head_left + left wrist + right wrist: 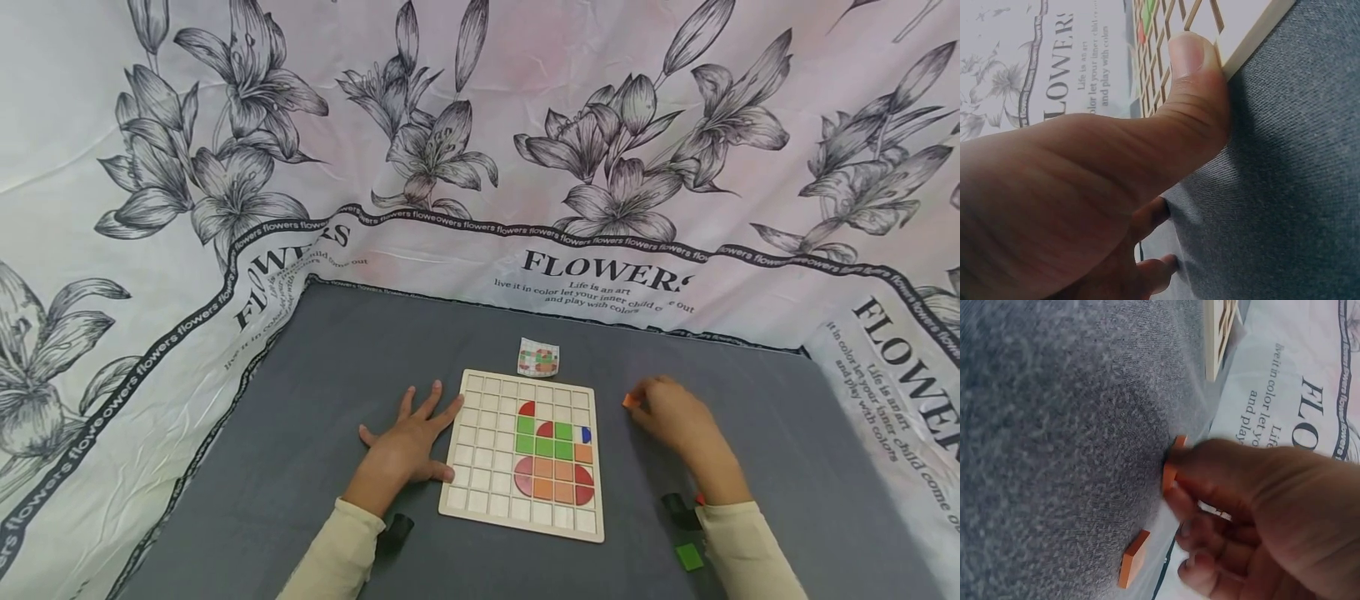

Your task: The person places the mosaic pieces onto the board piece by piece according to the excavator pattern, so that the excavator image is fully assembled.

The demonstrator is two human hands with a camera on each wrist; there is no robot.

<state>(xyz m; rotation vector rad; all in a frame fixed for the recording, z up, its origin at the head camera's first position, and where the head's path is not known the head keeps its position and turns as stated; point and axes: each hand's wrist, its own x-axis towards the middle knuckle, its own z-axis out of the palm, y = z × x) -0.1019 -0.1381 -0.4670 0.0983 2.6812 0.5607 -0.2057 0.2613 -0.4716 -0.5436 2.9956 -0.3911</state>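
Note:
A pale wooden grid board point(521, 526) lies on the grey cloth, partly filled with green, red, orange and blue pieces. My left hand point(408, 446) is spread flat at the board's left side. Its thumb point(1194, 62) rests on the board's edge, as the left wrist view shows. Off to the right of the board, my right hand point(675, 417) pinches an orange tile point(1174, 465) between thumb and index finger, close to the cloth. A second orange tile point(1134, 559) lies near that hand in the right wrist view; the head view does not show it clearly.
Behind the board lies a small printed card point(538, 357) with a coloured pattern. A green tile point(689, 557) is on the cloth near the right sleeve, and a red-orange bit point(701, 500) peeks out by the wrist. Flower-printed fabric point(600, 267) walls the table's back and sides.

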